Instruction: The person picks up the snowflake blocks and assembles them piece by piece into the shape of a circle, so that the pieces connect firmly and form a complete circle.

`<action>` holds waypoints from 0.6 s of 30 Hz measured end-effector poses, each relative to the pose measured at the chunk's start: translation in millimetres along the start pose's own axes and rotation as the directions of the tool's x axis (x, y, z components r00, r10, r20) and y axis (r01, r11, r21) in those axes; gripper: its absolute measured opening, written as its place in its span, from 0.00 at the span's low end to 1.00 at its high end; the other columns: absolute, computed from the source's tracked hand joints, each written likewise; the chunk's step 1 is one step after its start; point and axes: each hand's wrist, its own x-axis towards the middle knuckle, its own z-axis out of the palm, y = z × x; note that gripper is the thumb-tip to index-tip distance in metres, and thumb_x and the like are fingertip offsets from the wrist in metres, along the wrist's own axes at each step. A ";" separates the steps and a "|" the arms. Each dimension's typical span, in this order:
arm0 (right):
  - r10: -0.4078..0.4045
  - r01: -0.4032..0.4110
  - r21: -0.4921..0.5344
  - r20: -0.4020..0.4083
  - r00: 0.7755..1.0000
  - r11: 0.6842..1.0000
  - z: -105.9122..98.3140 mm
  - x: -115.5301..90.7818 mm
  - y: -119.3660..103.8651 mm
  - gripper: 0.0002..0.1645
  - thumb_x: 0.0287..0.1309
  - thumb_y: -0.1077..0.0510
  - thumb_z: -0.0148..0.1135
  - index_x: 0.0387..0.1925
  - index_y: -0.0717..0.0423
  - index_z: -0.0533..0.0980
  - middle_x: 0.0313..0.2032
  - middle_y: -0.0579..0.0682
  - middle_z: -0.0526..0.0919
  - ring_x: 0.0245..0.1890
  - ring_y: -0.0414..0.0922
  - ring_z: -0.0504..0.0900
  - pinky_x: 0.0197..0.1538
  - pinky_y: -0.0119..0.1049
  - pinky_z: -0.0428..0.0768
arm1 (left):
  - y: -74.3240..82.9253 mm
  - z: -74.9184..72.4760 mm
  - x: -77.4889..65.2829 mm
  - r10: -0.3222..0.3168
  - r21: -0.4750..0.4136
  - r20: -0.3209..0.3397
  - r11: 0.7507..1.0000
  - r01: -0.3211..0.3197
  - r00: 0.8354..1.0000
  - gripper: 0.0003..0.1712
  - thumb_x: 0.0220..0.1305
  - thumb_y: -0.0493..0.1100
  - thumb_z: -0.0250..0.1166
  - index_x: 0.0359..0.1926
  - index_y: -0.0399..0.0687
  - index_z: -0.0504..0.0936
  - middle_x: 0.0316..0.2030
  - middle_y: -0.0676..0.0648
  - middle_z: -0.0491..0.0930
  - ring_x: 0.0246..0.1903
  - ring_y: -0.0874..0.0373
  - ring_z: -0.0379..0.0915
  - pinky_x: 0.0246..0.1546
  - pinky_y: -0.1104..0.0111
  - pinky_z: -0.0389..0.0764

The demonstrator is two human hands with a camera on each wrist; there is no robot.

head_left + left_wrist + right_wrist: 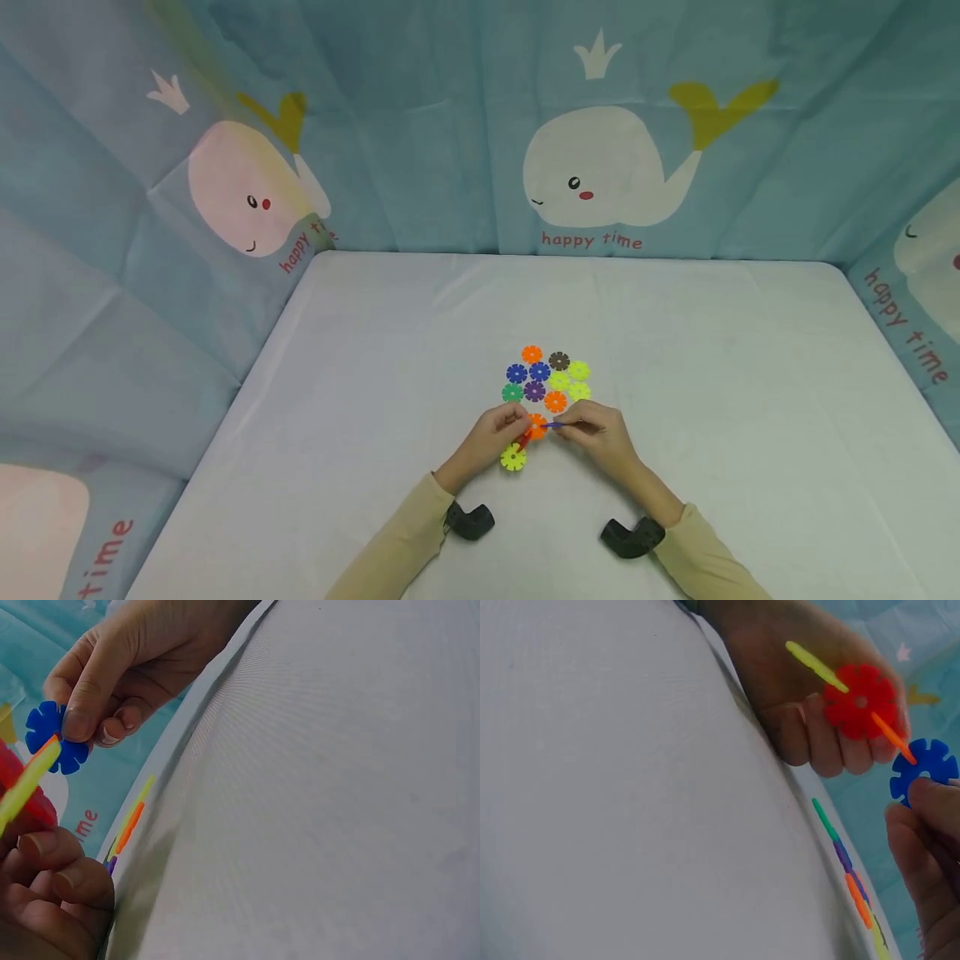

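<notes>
My left hand point(491, 433) grips a red notched plastic disc point(877, 686), seen face-on in the right wrist view. A yellow disc point(507, 457) and an orange disc point(537, 433) are slotted into its edge on opposite sides. Between thumb and fingers, my right hand point(600, 433) pinches a blue notched disc point(71, 759). The blue disc's edge meets the orange disc; whether their slots are fully engaged, I cannot tell. Both hands are above the table, near each other.
Beyond the hands, several loose discs lie flat on the white table point(405, 350), among them a brown disc point(558, 357) and a green disc point(512, 397). Black wrist devices point(633, 540) sit at both cuffs. A blue whale-print curtain point(450, 167) surrounds the table.
</notes>
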 end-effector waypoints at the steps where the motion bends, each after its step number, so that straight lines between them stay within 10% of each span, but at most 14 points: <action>1: -0.012 0.012 -0.006 0.003 1.000 1.000 0.3 -1.5 3.6 0.14 0.35 0.84 0.61 0.25 0.69 0.77 0.23 0.57 0.78 0.22 0.47 0.76 0.30 0.29 0.76 | -0.8 0.2 0.0 0.012 0.012 -0.003 1.000 -0.012 1.000 0.12 0.67 0.45 0.50 0.31 0.40 0.70 0.23 0.50 0.68 0.22 0.60 0.63 0.22 0.73 0.68; 6: -0.026 0.028 -0.179 0.015 1.000 0.983 1.2 -9.8 23.6 0.14 0.36 0.78 0.65 0.28 0.63 0.79 0.26 0.51 0.80 0.26 0.42 0.76 0.32 0.29 0.75 | 2.4 -0.2 0.7 -0.025 0.048 -0.058 0.998 0.028 0.998 0.09 0.66 0.39 0.51 0.29 0.39 0.71 0.22 0.52 0.68 0.22 0.62 0.64 0.23 0.73 0.68; 13: 0.246 -0.223 -0.550 -0.033 0.969 0.805 -0.5 -16.7 25.5 0.24 0.43 0.68 0.66 0.47 0.62 0.76 0.49 0.53 0.76 0.36 0.44 0.71 0.37 0.38 0.72 | 27.4 -2.1 -0.9 0.024 0.013 -0.160 1.000 -0.022 0.987 0.07 0.64 0.30 0.49 0.28 0.33 0.69 0.20 0.50 0.67 0.20 0.62 0.62 0.21 0.74 0.65; 18: 0.317 -0.255 -0.577 0.007 0.949 0.776 -0.7 -18.0 25.0 0.24 0.48 0.64 0.64 0.50 0.61 0.74 0.54 0.52 0.72 0.34 0.42 0.66 0.33 0.36 0.69 | 32.7 -2.3 -1.4 0.004 0.020 -0.185 1.000 0.000 0.983 0.07 0.64 0.30 0.49 0.29 0.32 0.70 0.21 0.50 0.67 0.21 0.62 0.62 0.23 0.74 0.67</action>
